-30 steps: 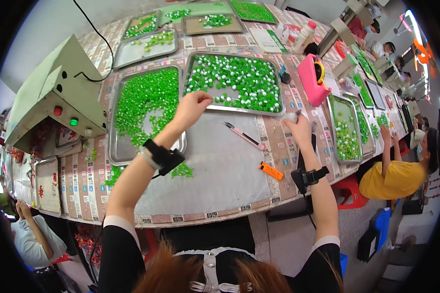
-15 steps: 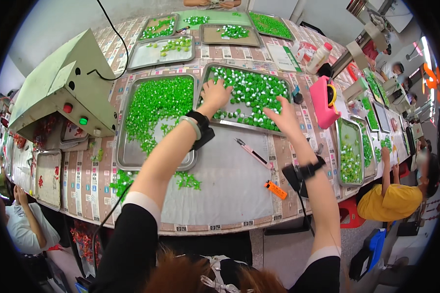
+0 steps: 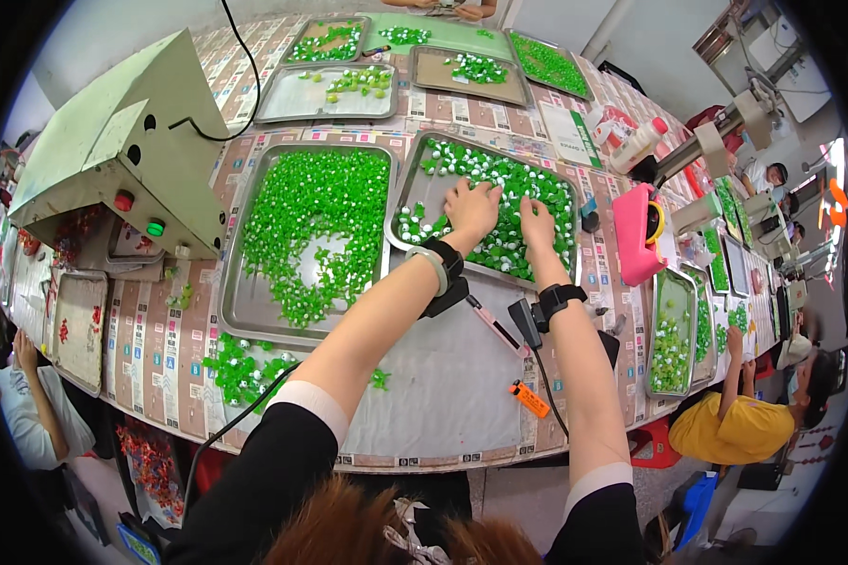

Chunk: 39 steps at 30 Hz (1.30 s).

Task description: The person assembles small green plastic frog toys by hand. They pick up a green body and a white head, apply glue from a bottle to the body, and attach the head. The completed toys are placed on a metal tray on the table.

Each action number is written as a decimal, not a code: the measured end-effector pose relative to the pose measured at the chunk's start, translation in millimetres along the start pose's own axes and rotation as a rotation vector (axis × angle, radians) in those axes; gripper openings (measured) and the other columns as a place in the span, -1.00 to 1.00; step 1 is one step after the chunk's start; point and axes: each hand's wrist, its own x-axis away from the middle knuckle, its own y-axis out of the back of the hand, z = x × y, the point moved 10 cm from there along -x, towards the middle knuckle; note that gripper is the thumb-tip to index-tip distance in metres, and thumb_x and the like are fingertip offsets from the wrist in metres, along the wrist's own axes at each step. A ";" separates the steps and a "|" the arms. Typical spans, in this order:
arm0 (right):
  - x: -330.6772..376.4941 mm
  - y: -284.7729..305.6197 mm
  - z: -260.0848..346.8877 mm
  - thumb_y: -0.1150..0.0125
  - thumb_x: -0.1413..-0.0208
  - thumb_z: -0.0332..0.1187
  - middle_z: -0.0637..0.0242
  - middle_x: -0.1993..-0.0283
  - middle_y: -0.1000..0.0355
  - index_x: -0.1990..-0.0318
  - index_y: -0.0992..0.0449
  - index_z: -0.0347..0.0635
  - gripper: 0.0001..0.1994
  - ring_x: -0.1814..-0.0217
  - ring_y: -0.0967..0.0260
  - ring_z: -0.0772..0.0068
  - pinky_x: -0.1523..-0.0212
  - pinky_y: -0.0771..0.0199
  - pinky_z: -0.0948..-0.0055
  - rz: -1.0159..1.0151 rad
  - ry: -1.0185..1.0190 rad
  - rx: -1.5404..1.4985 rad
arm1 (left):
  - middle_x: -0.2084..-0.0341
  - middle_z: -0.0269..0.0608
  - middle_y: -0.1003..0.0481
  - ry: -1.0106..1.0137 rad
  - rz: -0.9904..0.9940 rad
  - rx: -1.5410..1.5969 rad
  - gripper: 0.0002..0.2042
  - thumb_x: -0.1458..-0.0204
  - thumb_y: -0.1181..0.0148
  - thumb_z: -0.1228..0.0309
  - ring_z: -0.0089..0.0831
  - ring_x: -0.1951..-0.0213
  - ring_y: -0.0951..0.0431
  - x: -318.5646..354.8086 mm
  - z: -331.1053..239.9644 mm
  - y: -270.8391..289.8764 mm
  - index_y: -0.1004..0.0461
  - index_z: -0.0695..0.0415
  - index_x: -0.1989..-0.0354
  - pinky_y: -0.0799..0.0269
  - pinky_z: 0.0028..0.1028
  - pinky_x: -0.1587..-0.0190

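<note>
Head view: your left hand (image 3: 473, 209) and your right hand (image 3: 537, 226) work side by side over a rectangular silver metal tray (image 3: 429, 191) with rounded corners. Small round green-and-white pieces (image 3: 495, 250) lie scattered within this tray, and both hands are among them. Your left hand is palm down, its fingers spread wide; your right hand is slightly curled, and whether it grips a piece cannot be told. Each wrist bears a black strap.

To the left, just beside, stands a second rectangular silver metal tray (image 3: 264, 292), holding many small bright-green pieces (image 3: 320, 198). Below it, loose green-and-white pieces (image 3: 245, 367) lie near its lower edge. A slim pink-and-black pen (image 3: 495, 323) and a small orange lighter (image 3: 530, 399) rest nearer you on the patterned worktop (image 3: 165, 348), the pen closer to the tray. Right of your hands stands a pink tape dispenser (image 3: 636, 235); far left, a pale-green metal machine housing (image 3: 94, 141) carries one red and one green button.
</note>
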 end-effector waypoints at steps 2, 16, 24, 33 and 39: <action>-11.2 -2.4 -11.4 0.10 0.10 0.01 0.10 0.07 -0.19 0.18 -0.35 -0.14 -0.55 0.03 -0.11 0.09 0.05 -0.07 0.29 -0.010 -0.007 -0.141 | 0.11 -0.06 -0.17 0.042 0.034 0.086 -0.69 0.07 0.14 0.12 -0.05 0.09 -0.11 -0.2 -2.4 -3.8 -0.40 0.02 0.28 -0.03 -0.18 0.08; 23.8 -73.7 14.5 -0.01 0.07 -0.20 0.25 0.12 -0.19 0.25 -0.32 -0.18 -0.72 0.09 -0.13 0.33 0.19 -0.23 0.29 0.301 -0.429 -1.255 | 0.34 0.05 -0.32 0.134 -0.194 0.538 -0.70 0.19 -0.01 0.18 -0.16 0.20 -0.26 6.6 10.3 -9.9 -0.45 0.19 0.46 -0.15 -0.36 0.15; 28.9 -51.3 29.9 0.02 0.05 -0.26 0.32 0.24 -0.23 0.28 -0.29 -0.22 -0.76 0.20 -0.19 0.44 0.26 -0.27 0.43 0.323 -0.275 -1.319 | 0.37 -0.01 -0.30 0.052 -0.226 0.733 -0.74 0.22 -0.05 0.25 -0.21 0.24 -0.27 31.7 -27.8 36.4 -0.42 0.22 0.52 -0.16 -0.40 0.18; 197.5 18.9 43.3 0.05 0.02 -0.33 0.34 0.30 -0.25 0.29 -0.29 -0.24 -0.81 0.25 -0.20 0.52 0.26 -0.26 0.55 0.261 -0.135 -1.339 | 0.38 -0.07 -0.27 0.030 -0.214 0.695 -0.82 0.21 -0.04 0.34 -0.22 0.26 -0.27 164.9 -32.6 111.2 -0.41 0.21 0.53 -0.18 -0.42 0.20; 275.6 -11.8 -13.0 0.06 0.01 -0.31 0.32 0.33 -0.26 0.30 -0.29 -0.25 -0.80 0.30 -0.21 0.55 0.33 -0.26 0.61 0.227 -0.309 -1.285 | 0.37 -0.13 -0.26 0.183 -0.135 0.653 -0.82 0.17 -0.03 0.34 -0.33 0.26 -0.26 234.5 31.2 100.8 -0.40 0.21 0.46 -0.17 -0.49 0.19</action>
